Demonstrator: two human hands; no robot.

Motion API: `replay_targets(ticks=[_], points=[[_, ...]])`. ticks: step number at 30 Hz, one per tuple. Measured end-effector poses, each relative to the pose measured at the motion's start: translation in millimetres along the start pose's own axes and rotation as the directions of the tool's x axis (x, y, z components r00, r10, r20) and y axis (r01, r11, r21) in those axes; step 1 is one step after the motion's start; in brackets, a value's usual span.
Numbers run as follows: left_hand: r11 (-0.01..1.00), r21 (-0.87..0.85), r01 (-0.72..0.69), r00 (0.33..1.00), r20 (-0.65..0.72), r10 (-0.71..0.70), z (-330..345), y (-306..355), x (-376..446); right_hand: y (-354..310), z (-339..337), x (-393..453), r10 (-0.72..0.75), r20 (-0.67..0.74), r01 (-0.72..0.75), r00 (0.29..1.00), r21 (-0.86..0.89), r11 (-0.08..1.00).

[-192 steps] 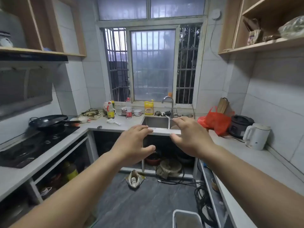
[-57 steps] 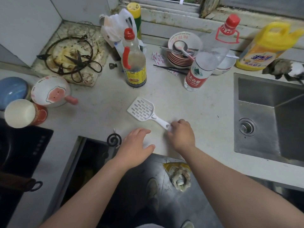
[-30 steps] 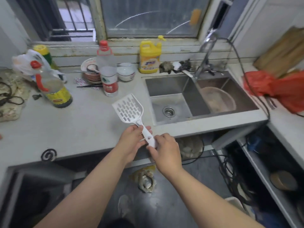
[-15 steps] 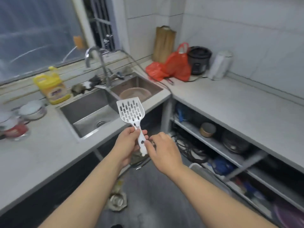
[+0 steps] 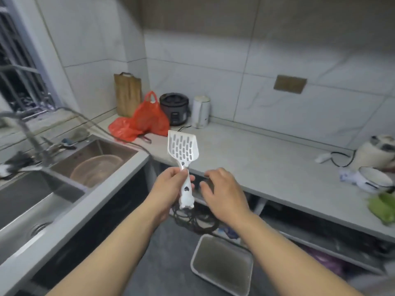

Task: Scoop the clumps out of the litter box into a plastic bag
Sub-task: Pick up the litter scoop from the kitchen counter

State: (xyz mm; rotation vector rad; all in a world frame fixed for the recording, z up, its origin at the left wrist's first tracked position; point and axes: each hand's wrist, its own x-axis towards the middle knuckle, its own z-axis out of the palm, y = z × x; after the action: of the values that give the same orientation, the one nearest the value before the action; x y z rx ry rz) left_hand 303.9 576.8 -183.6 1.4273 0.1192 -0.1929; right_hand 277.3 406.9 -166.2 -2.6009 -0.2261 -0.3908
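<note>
A white slotted scoop [image 5: 183, 148] is held upright by its handle in the left hand [image 5: 168, 189], whose fingers are wrapped round it. The right hand [image 5: 222, 192] is kept just beside the handle, fingers loosely curled, nothing grasped. A litter box [image 5: 222, 264] is seen on the floor below, under the counter [image 5: 267, 165].

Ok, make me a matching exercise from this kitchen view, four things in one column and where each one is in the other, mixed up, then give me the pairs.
Things:
1. litter scoop
2. litter box
3. red plastic bag
4. round basin

Places:
A. in the sink
B. on the floor below the counter
C. held upright in the left hand
D. on the counter beside the black cooker

Pairs: 1-C, 2-B, 3-D, 4-A
</note>
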Motion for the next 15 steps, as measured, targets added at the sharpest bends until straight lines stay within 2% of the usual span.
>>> replay_targets(ticks=[4, 8, 15], points=[[0.997, 0.038, -0.061, 0.993, 0.101, 0.057, 37, 39, 42, 15, -46, 47, 0.036, -0.102, -0.043, 0.994, -0.065, 0.997], [0.991, -0.014, -0.133, 0.974, 0.181, 0.133, 71, 89, 80, 24, -96, 98, 0.039, -0.185, -0.066, 0.982, -0.145, 0.987], [0.968, -0.062, -0.241, 0.911, 0.329, 0.248, 125, 181, 116, 37, -179, 163, 0.009, -0.338, -0.102, 0.941, -0.258, 0.961]])
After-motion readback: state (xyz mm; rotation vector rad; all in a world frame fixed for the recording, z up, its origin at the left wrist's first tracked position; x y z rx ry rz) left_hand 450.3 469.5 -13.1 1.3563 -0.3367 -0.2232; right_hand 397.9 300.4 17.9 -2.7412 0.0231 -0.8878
